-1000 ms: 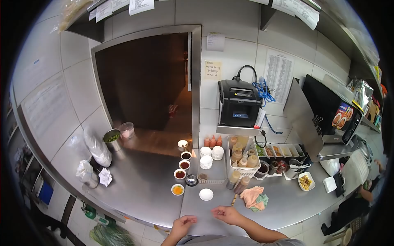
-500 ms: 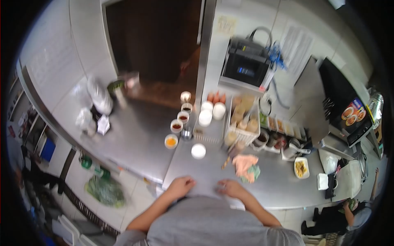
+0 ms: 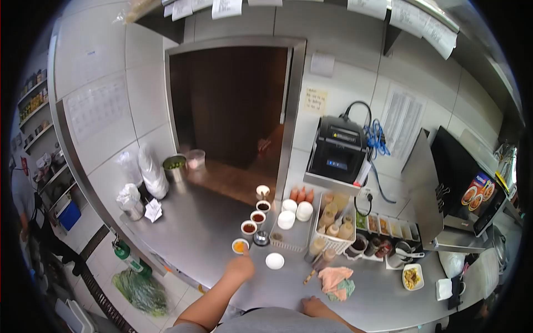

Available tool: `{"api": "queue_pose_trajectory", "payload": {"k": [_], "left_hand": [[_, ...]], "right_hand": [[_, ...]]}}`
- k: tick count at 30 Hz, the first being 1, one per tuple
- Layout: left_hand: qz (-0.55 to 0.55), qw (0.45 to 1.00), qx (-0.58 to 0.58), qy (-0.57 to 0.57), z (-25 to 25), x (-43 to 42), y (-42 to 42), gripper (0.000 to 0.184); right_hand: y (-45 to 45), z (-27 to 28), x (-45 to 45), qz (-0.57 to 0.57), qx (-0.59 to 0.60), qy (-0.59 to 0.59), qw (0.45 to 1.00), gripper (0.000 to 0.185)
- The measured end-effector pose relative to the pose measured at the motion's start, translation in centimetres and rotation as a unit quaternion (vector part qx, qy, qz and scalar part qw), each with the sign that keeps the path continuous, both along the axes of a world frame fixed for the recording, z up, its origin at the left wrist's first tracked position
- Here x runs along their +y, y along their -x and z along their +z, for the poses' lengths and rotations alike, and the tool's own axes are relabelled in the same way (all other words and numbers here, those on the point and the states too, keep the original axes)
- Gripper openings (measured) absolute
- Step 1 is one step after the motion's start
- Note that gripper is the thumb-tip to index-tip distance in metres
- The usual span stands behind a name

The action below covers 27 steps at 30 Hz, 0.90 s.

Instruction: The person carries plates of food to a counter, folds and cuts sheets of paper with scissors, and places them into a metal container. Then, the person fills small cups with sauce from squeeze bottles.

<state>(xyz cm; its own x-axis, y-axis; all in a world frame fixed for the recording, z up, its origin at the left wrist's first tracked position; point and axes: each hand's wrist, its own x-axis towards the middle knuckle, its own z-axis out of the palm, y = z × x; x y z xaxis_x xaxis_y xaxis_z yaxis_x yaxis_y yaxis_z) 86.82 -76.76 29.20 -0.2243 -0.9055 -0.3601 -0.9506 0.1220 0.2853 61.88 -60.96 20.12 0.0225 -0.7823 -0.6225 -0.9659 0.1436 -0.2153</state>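
Note:
My left hand (image 3: pixel 240 270) reaches over the steel counter. One finger stretches to the near rim of a small white cup (image 3: pixel 237 249) with orange-yellow contents, seemingly touching it; the other fingers are curled and partly hidden. Beyond stand two white cups of dark red sauce, the nearer (image 3: pixel 249 228) and the farther (image 3: pixel 258 217), and a cup of darker sauce (image 3: pixel 263 206). By the counter's front edge rests my right hand (image 3: pixel 316 307), loosely bent, holding nothing visible. A white round bowl (image 3: pixel 275 261) lies between the hands, farther in. Right of it is a pink and green cloth (image 3: pixel 336 282).
A metal tray (image 3: pixel 288 236) carries white bowls. Beside it stands a white basket (image 3: pixel 336 240) of squeeze bottles. Farther right are a food dish (image 3: pixel 412 277) and a row of ingredient containers (image 3: pixel 383 225). A printer (image 3: pixel 337 152) sits above; plastic-wrapped stacks (image 3: pixel 151 172) stand left.
My left hand has moved forward to the orange-yellow cup, one finger extended. My right hand has drawn back toward the counter edge. The view has tilted up, showing more wall and hanging papers.

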Motion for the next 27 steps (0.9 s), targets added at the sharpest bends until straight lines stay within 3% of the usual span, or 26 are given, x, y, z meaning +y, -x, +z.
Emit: {"api": "queue_pose_trajectory", "payload": {"k": [2,9,11,15,20,22,23,24,25,26,27], "left_hand": [[-0.003,1.0,0.017,-0.008,1.0,-0.1,0.7,0.075],[-0.002,0.998,0.051,0.029,0.5,-1.9,1.5,0.073],[-0.037,0.993,0.082,0.074,-0.6,-1.5,1.5,0.055],[-0.07,0.985,0.128,0.095,-1.8,-1.2,1.3,0.03],[-0.017,0.982,0.11,0.155,-1.3,-1.5,1.2,0.036],[-0.011,0.981,0.123,0.15,-1.9,-1.3,1.1,0.038],[-0.017,0.979,0.131,0.153,-2.2,-1.8,1.2,0.04],[-0.031,0.974,0.135,0.178,-2.2,-2.0,1.3,0.038],[-0.04,0.967,0.141,0.206,-1.8,-2.5,1.6,0.037],[-0.042,0.959,0.179,0.217,-1.0,-3.0,2.1,0.032],[-0.04,0.948,0.216,0.232,-0.1,-3.5,2.7,0.028]], "right_hand": [[0.8,-3.5,-0.5,-0.004,0.014,-0.019,1.0,0.055],[1.7,-4.6,-0.7,-0.003,0.001,-0.031,1.0,0.056],[1.5,-4.1,0.0,0.0,0.006,-0.021,1.0,0.056],[1.1,-0.2,-0.2,0.025,-0.027,-0.033,0.999,0.058],[4.3,0.5,-0.2,0.07,-0.158,0.025,0.985,0.074],[5.2,3.7,-0.6,0.058,-0.202,0.02,0.977,0.074],[5.1,9.4,-1.0,0.042,-0.211,-0.002,0.977,0.067],[6.9,9.2,-1.2,0.025,-0.307,0.078,0.948,0.063],[7.9,12.2,-1.6,0.004,-0.294,0.168,0.941,0.054],[10.0,12.5,-2.9,-0.101,-0.45,0.143,0.876,0.045],[10.5,15.9,-3.0,-0.111,-0.384,0.3,0.866,0.041]]}}
